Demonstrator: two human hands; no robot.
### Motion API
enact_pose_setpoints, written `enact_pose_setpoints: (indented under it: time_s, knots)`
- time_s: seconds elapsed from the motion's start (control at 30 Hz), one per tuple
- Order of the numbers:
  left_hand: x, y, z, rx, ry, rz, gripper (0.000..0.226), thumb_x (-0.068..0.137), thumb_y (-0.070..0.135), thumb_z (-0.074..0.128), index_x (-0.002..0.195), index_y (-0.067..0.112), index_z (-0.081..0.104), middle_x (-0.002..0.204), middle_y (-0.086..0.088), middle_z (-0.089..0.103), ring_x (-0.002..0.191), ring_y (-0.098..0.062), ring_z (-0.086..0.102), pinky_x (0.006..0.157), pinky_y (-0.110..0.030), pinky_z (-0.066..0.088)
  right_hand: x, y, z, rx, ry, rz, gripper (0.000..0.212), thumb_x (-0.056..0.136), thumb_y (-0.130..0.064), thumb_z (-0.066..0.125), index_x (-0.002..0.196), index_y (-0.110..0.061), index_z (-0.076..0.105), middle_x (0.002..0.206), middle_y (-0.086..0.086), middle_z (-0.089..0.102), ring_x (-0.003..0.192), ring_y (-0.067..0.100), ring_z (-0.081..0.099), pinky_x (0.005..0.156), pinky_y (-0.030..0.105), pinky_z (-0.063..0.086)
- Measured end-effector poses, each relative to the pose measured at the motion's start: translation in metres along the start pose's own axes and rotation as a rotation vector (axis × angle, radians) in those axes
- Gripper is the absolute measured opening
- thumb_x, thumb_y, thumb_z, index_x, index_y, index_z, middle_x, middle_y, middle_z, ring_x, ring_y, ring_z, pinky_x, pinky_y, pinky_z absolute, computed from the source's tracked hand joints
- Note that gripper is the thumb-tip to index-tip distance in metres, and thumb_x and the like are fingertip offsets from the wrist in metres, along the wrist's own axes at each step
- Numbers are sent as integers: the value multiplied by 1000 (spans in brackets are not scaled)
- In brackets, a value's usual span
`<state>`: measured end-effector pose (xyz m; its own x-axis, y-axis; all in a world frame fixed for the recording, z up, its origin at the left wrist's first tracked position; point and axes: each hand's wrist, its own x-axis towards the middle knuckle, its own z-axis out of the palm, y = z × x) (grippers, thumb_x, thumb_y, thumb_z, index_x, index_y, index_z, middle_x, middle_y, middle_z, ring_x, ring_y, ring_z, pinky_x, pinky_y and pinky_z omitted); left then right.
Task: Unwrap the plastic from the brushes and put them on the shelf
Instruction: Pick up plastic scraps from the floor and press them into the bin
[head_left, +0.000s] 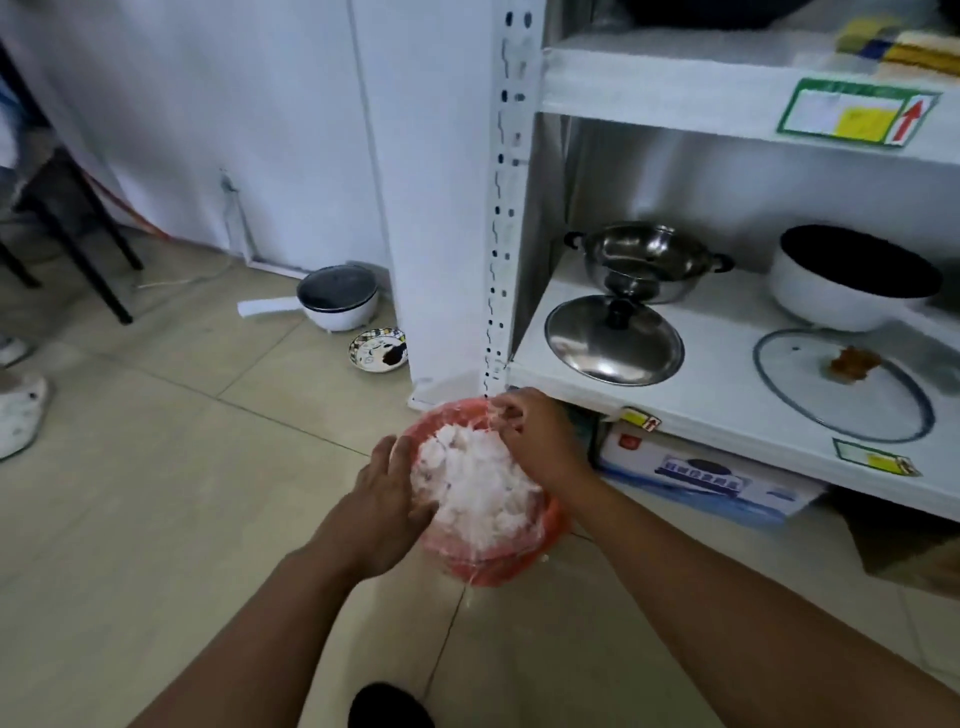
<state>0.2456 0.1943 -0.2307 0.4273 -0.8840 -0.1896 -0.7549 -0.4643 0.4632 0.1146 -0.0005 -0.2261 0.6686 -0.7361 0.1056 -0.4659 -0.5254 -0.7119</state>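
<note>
The red bundle (498, 564) is held in the air just before the shelf's lower edge, gripped at its near-left side by the left hand (387, 499), while the plastic wrap (475, 483) is pinched at the far rim by the right hand (535, 441). No brushes can be made out under the crumpled film. Were the film pulled hard against that one-sided grip, the bundle could be tipped onto the tiled floor (208, 467), or the film torn into strands. Beyond, the steel lid (613, 340) on the shelf (727, 410) could be struck.
</note>
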Motion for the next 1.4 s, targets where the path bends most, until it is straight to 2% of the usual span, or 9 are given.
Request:
enact_pose_setpoints:
  time_s: [0.13, 0.27, 0.4, 0.7, 0.8, 0.93, 1.07, 1.23, 1.4]
  knots:
    - [9, -10, 0, -39, 13, -37, 85, 99, 37, 59, 161, 15, 4, 169, -10, 2, 151, -35, 24, 117, -48, 36, 1, -23, 46, -189, -132, -92, 45, 100, -8, 53, 145, -11, 52, 151, 3, 50, 137, 21, 48, 112, 25, 33]
    - [17, -12, 5, -53, 17, -44, 86, 99, 35, 58, 161, 15, 2, 168, -10, 2, 153, -35, 20, 115, -51, 38, -3, -25, 90, -463, -322, -165, 61, 97, -15, 58, 156, -16, 39, 164, 2, 36, 152, 26, 27, 120, 47, 25]
    - [18, -14, 8, -27, -24, -48, 86, 99, 29, 58, 161, 13, 0, 166, -12, 3, 149, -36, 25, 112, -51, 42, -12, -15, 113, -654, -539, -186, 64, 100, -32, 53, 158, -17, 31, 166, 3, 29, 152, 29, 23, 120, 50, 22]
    - [11, -7, -1, -109, -14, -78, 96, 93, 28, 70, 161, 12, 4, 167, -13, 8, 152, -38, 22, 119, -48, 29, -21, -6, 54, -604, -406, -231, 83, 95, -4, 54, 163, -29, 14, 172, 6, 11, 158, 29, 9, 124, 53, 13]
    - [12, 12, 3, -158, 21, -33, 92, 94, 37, 69, 160, 12, 11, 164, -15, 19, 151, -36, 23, 122, -47, 25, -30, 19, 7, -556, -305, -149, 86, 92, -7, 58, 163, -28, 15, 170, 6, 17, 157, 30, 14, 126, 54, 16]
    - [19, 70, 27, -53, 0, 100, 93, 97, 54, 55, 163, 13, 3, 171, -11, 9, 157, -31, 15, 125, -51, 22, -65, 74, -59, -508, -237, 130, 94, 90, -49, 67, 162, -23, 13, 167, 13, 21, 152, 38, 22, 121, 58, 24]
    - [12, 138, 87, 15, -91, 229, 93, 98, 56, 52, 164, 20, -3, 172, -8, 1, 156, -30, 18, 123, -47, 28, -127, 164, -107, -537, -236, 406, 82, 95, -12, 53, 164, -16, 8, 168, 17, 15, 150, 39, 23, 120, 52, 25]
    - [8, 187, 210, 46, -250, 323, 96, 95, 73, 34, 163, 19, -9, 172, -5, -8, 159, -22, 3, 124, -33, 12, -195, 291, -137, -734, -359, 613, 86, 92, -15, 59, 162, -15, 9, 162, 19, 19, 142, 39, 32, 114, 51, 33]
    - [44, 208, 297, 33, -341, 359, 91, 100, 62, 41, 163, 20, -9, 172, -5, -7, 158, -24, 7, 123, -40, 23, -215, 388, -133, -839, -409, 618, 84, 90, -15, 61, 160, -16, 14, 160, 18, 24, 137, 37, 38, 108, 49, 40]
